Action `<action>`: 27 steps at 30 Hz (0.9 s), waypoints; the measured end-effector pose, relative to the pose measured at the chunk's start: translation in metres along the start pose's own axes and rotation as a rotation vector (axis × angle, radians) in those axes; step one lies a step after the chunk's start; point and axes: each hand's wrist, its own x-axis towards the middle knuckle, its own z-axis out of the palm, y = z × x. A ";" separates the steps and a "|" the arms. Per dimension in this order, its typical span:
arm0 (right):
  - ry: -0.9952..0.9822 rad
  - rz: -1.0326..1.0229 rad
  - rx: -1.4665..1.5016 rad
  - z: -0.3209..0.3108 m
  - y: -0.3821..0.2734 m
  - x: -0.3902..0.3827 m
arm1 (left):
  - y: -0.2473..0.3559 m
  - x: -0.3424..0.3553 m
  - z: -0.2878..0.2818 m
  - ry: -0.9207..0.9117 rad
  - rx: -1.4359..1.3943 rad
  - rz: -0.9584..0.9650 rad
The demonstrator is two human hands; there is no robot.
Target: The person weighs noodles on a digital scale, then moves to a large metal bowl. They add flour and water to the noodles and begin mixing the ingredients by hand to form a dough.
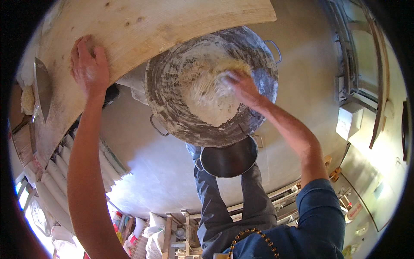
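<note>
A large wide metal basin (168, 112) with side handles stands in front of me, its dark inner wall smeared with white. Inside lies a pale, floury mixture (211, 93) with shreds and a yellowish patch near the right side. My right hand (242, 88) is down in the basin at that patch, touching the mixture; its fingers are smeared by motion. My left hand (89, 64) leans on the wooden board (129, 26), near its front edge, fingers lying on the wood with nothing in them. Flour whitens its back.
A smaller dark pot (228, 162) with handles stands below the basin, between it and my legs. On the board's left lies a broad-bladed knife (42, 88). Stacked pale sacks or rolls (56, 181) sit below the board at left. A white box (349, 120) is at right.
</note>
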 end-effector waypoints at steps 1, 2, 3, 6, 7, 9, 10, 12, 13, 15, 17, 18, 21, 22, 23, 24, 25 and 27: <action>-0.006 0.015 -0.078 -0.008 0.013 -0.003 | 0.000 0.000 0.001 0.005 0.004 0.005; -0.054 0.051 -0.169 -0.013 0.021 -0.011 | 0.000 0.000 0.001 0.008 0.007 0.010; -0.021 -0.013 -0.203 -0.018 0.023 -0.026 | -0.001 0.000 0.002 -0.003 0.010 -0.003; -0.091 -0.069 -0.224 -0.021 0.005 -0.087 | -0.002 -0.002 0.003 0.016 0.001 0.014; -0.154 -0.027 -0.145 -0.014 -0.010 -0.104 | -0.002 -0.002 0.003 0.000 0.002 0.002; -0.205 0.088 0.151 0.008 -0.042 -0.125 | -0.003 -0.002 0.003 0.009 -0.003 0.037; -0.075 0.077 0.218 0.024 -0.060 -0.127 | -0.003 -0.002 0.003 -0.014 0.014 0.022; -0.139 0.128 0.432 0.057 -0.091 -0.116 | -0.002 0.001 0.004 -0.012 0.029 0.025; -0.186 0.092 0.343 0.076 -0.107 -0.102 | -0.001 0.001 0.003 -0.011 0.029 0.020; -0.030 0.070 0.245 0.102 -0.128 -0.085 | 0.000 0.002 0.003 -0.034 0.015 -0.015; 0.003 0.160 0.215 0.119 -0.141 -0.066 | 0.001 0.000 0.002 -0.041 0.022 -0.011; -0.001 0.178 0.184 0.125 -0.143 -0.055 | 0.001 0.000 0.001 -0.041 0.029 -0.009; 0.015 0.242 0.206 0.136 -0.145 -0.023 | 0.000 -0.002 0.000 -0.006 0.050 0.033; 0.034 0.265 0.281 0.135 -0.143 -0.014 | 0.000 -0.002 -0.001 -0.009 0.040 0.021; 0.010 0.307 0.361 0.130 -0.140 -0.006 | 0.000 -0.001 -0.001 -0.008 0.021 0.027; 0.012 0.200 0.243 0.121 -0.136 -0.004 | 0.000 -0.001 -0.001 -0.007 -0.008 0.032; 0.068 0.171 0.263 0.111 -0.132 0.000 | 0.000 -0.001 0.000 -0.021 -0.002 0.011; 0.033 0.237 0.487 0.075 -0.119 -0.005 | 0.000 -0.001 0.000 -0.028 0.012 -0.018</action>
